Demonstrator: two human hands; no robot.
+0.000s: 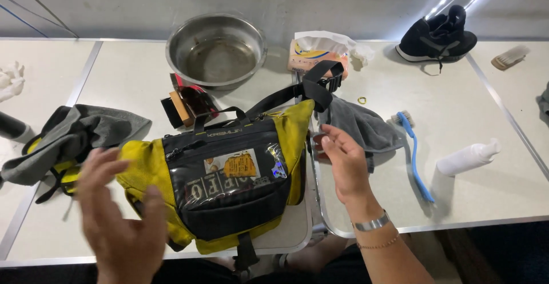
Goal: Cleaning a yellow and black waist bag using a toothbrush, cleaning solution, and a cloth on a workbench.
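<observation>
A yellow and black waist bag (229, 175) lies flat on the white table (474, 112), with a clear front pocket and a black strap (314, 86) running toward the back. My left hand (117, 221) hovers blurred at the bag's left end, fingers spread, holding nothing. At the bag's right edge my right hand (343, 161) is open with fingers apart, a metal watch band on the wrist. Its fingertips are close to the bag's yellow side and a grey cloth (363, 126).
A steel bowl (216, 49) stands at the back, with a brown brush (183, 106) in front. A tissue pack (317, 52), blue long-handled brush (414, 147), white bottle (466, 158), black shoe (437, 35), wooden brush (509, 56) and grey cloth (74, 138) lie around.
</observation>
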